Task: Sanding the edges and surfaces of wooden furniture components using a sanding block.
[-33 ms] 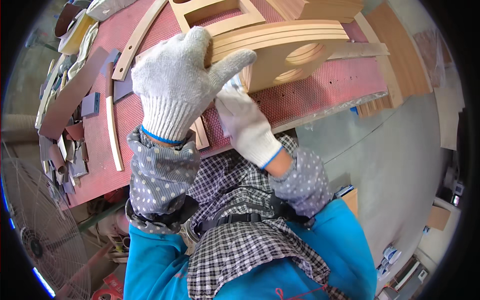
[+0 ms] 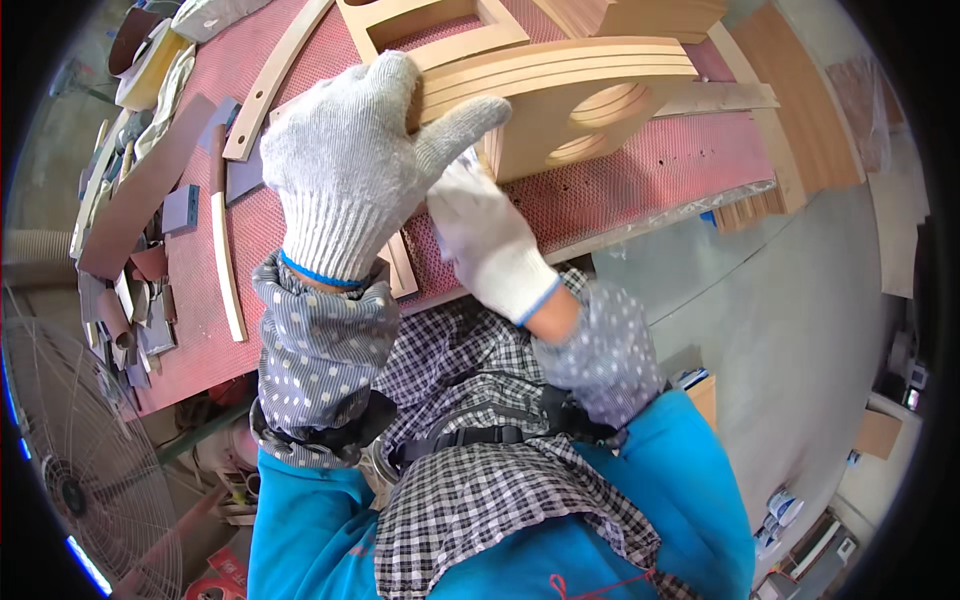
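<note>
head view, left hand (image 2: pixel 350 165) gripping woodwork (image 2: pixel 545 118), right hand (image 2: pixel 482 225) curled, hold unclear, lettered packaging (image 2: pixel 232 568)

Gry flr (image 2: pixel 770 320), red-topped bench (image 2: pixel 690 165), lg cage fan (image 2: pixel 90 480) btm L

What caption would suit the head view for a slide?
Gloved left hand holds a curved wooden piece at a red-topped workbench, gloved right hand close by.

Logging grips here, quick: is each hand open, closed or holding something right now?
Left hand: holding the left end of the curved wooden piece.
Right hand: close by, fingers partly hidden; open, closed or holding cannot be told.
</note>
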Motion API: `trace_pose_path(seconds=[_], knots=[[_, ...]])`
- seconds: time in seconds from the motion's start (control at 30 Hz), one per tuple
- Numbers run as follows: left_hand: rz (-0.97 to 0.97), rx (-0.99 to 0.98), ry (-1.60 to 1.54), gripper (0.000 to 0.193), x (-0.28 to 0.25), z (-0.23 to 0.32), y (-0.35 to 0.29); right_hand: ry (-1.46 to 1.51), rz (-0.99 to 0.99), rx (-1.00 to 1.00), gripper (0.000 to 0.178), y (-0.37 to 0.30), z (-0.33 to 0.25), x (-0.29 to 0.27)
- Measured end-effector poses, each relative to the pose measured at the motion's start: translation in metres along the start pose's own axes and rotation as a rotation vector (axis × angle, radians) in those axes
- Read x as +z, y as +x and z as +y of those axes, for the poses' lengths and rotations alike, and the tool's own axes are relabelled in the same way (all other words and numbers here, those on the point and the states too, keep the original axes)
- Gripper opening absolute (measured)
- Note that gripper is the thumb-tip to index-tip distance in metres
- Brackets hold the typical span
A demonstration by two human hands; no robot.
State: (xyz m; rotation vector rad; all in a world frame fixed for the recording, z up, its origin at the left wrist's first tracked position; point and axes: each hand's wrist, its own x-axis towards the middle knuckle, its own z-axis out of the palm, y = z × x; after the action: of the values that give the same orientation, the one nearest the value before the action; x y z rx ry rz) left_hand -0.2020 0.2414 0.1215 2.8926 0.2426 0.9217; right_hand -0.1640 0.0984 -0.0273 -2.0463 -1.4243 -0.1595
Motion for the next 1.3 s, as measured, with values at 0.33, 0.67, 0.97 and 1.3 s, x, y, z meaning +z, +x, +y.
trace_pose_path(seconds=[0.33,0.67,0.97,1.3], knots=[[0.065,0.019,-0.065,0.062,0.0,0.005,0.001,-0.099,-0.093,0.044,0.048,-0.006,-0.006,-0.011],[-0.061,-0.078,-0.068,0.058,-0.001,0.01,-0.007,0.522,-0.124,0.156,0.056,-0.047,-0.01,-0.169],[-0.056,-0.092,-0.063,0.059,-0.009,0.012,0.0,0.614,0.576,0.536,0.038,0.022,0.089,-0.292],[-0.06,-0.085,-0.07,0.06,-0.018,0.011,0.0,-0.064,0.069,0.161,0.056,0.15,0.16,-0.236]])
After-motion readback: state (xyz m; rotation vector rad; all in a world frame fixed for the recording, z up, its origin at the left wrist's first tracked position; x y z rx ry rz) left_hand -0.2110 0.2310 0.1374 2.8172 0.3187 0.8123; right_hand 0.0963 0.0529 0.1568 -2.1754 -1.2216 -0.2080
